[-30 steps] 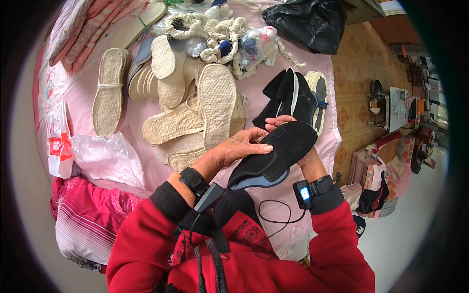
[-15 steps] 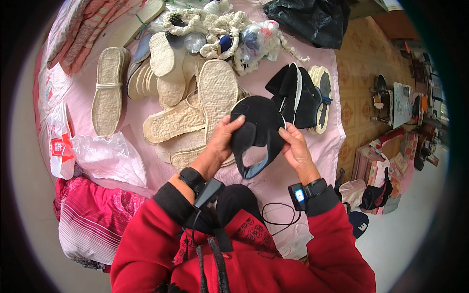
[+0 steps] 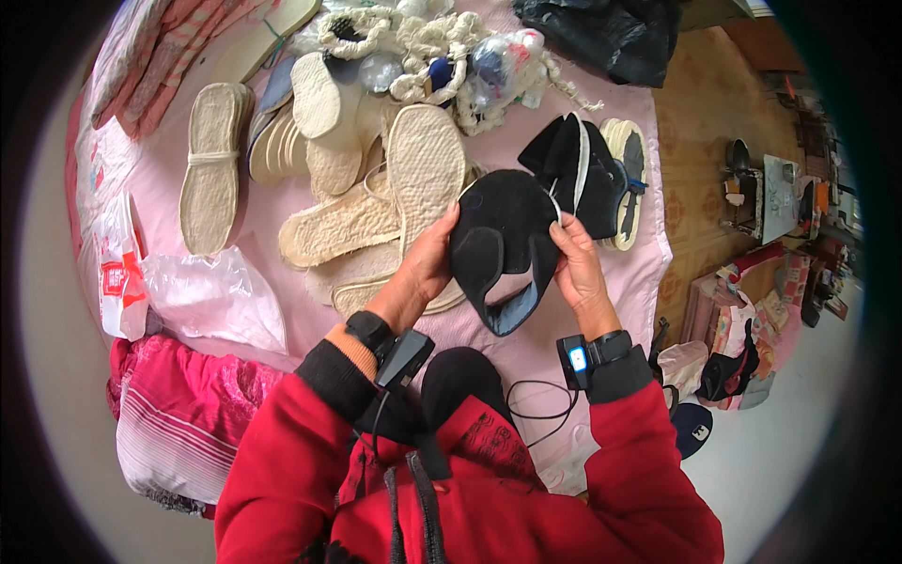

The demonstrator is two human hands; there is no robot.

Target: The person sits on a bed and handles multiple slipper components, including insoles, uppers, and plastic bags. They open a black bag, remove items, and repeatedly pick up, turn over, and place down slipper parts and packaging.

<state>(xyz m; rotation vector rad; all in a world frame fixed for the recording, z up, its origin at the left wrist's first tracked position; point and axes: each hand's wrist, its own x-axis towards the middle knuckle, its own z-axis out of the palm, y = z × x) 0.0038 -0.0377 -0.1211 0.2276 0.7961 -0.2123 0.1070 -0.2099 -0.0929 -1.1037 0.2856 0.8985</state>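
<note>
I hold a black cloth shoe upper (image 3: 503, 207) with blue lining inside its opening, raised above the pink-covered surface. My left hand (image 3: 427, 263) grips its left edge, the thumb pressed near the rim. At its right edge, my right hand (image 3: 581, 268) pinches the rim beside a white strip. The upper's toe end points away from me and its opening faces my lap. Behind my left hand lie several quilted cream soles (image 3: 426, 150), partly overlapping. More black uppers (image 3: 562, 164) with white edging rest just beyond my right hand.
A tied bundle of soles (image 3: 209, 188) lies at left, near a clear plastic bag (image 3: 221, 301). White cord (image 3: 451, 47) and bagged items sit at the back, beside a black plastic bag (image 3: 611, 38). Striped pink cloth (image 3: 188, 423) lies at left front; a cable (image 3: 540, 428) loops near my lap.
The shoe upper has tilted slightly and shifted a little right and toward me in view. Both hands keep hold of it; my right fingers have moved slightly along the edge.
</note>
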